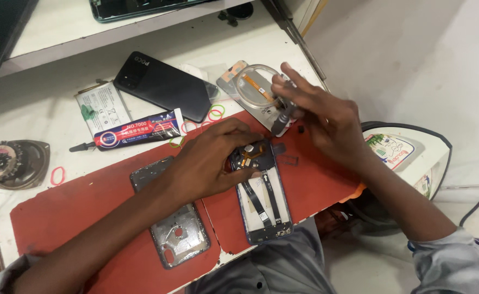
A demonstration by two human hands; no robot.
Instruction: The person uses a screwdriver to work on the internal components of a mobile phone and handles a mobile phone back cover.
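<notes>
My left hand point(209, 160) pressed down on the top end of the opened phone point(262, 190), which lay back-up on the red mat point(76, 212) with its ribbon cables bare. My right hand point(318, 117) hovered just past it, fingers pinched on a small grey tool point(281, 121) over a clear round dish point(256, 87). A bare metal phone frame point(174, 220) lay beside my left forearm. Beyond the mat were a glue tube point(136, 130), a black phone point(166, 86), a loose battery point(102, 108) and a small speaker point(13, 162).
</notes>
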